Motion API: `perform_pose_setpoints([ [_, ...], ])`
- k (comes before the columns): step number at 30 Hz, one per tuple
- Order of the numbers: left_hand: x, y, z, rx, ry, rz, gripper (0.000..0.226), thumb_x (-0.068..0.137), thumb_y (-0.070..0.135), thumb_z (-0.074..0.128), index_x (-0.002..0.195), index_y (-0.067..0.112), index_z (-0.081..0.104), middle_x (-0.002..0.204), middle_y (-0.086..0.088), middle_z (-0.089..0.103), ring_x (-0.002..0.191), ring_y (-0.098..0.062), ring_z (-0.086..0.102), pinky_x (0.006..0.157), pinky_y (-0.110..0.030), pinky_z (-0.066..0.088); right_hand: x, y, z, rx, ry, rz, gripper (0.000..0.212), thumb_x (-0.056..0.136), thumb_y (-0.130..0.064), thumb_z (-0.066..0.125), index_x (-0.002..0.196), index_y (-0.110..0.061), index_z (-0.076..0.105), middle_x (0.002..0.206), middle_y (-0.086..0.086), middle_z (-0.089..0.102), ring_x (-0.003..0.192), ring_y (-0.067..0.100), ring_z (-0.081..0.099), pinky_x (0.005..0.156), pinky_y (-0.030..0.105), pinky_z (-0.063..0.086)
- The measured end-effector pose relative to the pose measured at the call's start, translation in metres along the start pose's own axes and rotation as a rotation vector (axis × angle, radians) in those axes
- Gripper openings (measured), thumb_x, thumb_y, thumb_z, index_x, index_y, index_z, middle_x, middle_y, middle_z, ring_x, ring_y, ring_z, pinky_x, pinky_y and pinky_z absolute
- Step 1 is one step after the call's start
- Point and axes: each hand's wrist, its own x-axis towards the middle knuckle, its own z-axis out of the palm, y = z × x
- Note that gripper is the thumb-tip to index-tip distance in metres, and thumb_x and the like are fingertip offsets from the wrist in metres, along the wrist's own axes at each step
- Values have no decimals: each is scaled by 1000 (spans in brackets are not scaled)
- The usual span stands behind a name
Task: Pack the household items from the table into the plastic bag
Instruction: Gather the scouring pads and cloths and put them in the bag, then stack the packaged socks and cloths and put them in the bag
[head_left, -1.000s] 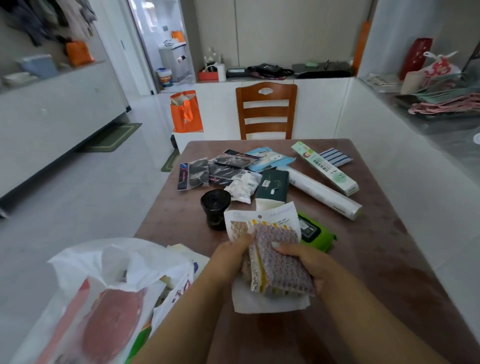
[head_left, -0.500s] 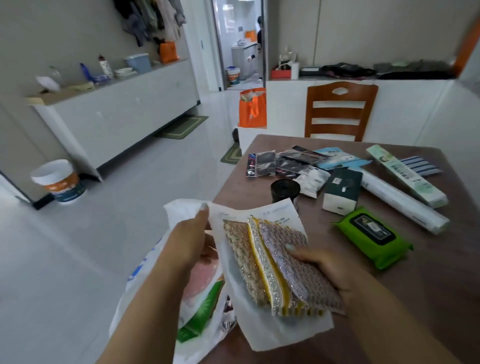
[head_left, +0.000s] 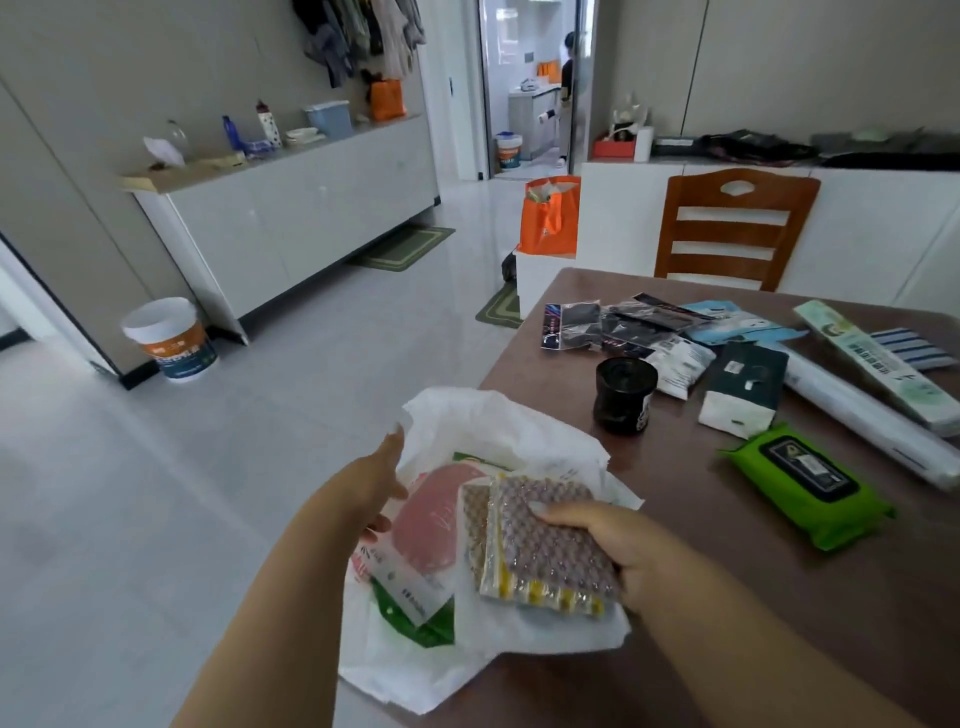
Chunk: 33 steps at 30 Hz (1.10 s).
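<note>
My right hand (head_left: 618, 540) grips a pack of scouring sponges (head_left: 540, 551) and holds it over the mouth of the white plastic bag (head_left: 467, 421) at the table's left edge. My left hand (head_left: 379, 478) holds the bag's left rim, keeping it open. Inside the bag lie a pink packaged item (head_left: 431, 519) and something green (head_left: 415, 623). Farther on the brown table (head_left: 779, 597) lie a green wipes pack (head_left: 805, 483), a black roll (head_left: 623, 395), a dark tissue pack (head_left: 743, 384), a long white roll (head_left: 872, 421), a long green-white box (head_left: 878, 364) and several small sachets (head_left: 623, 327).
A wooden chair (head_left: 732, 228) stands at the table's far side. An orange bag (head_left: 550, 213) sits on a white box beyond the table's left corner. A bucket (head_left: 169, 338) stands on the floor by a white sideboard (head_left: 291, 202). A person stands in the far doorway (head_left: 569, 78).
The sponge pack has moved left and down from the table to the bag's mouth. My left hand let go of the pack and took the bag's rim. My view swung left.
</note>
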Motion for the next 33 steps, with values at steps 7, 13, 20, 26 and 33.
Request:
perform_pose_setpoints([
  [7,6,6,-9,33,47,51,85,93,66,13,110,6,71,73,-6,46,62,-20,43,59,-30,33,47,-9,47,21,91,-63,48,81,-32,73,114,0,60,111,14,68,99,30,65,88,41,54],
  [13,13,17,-12,34,90,79,82,94,64,15,108,3,69,72,-8,49,61,-20,47,54,-28,35,53,-15,53,-494,314,-186,66,94,-52,43,137,-3,44,129,14,57,117,30,53,94,33,42],
  [20,19,33,-2,92,96,115,81,94,63,17,105,2,69,70,-12,57,62,-22,54,55,-29,40,40,-16,28,-479,305,-314,19,82,-20,55,64,-19,53,66,4,56,61,20,55,65,35,54],
  [26,7,86,28,-42,155,349,62,96,57,29,102,10,70,70,-9,59,60,-22,55,67,-33,42,18,-42,-14,-196,384,-386,26,86,-9,54,64,-1,64,50,4,63,47,23,57,46,27,48],
  [33,4,176,118,-90,-130,507,53,97,55,29,103,17,66,96,1,65,68,-20,62,54,-26,41,19,-84,-99,-10,528,-421,28,89,-15,57,64,-4,64,49,5,60,45,21,56,40,23,42],
])
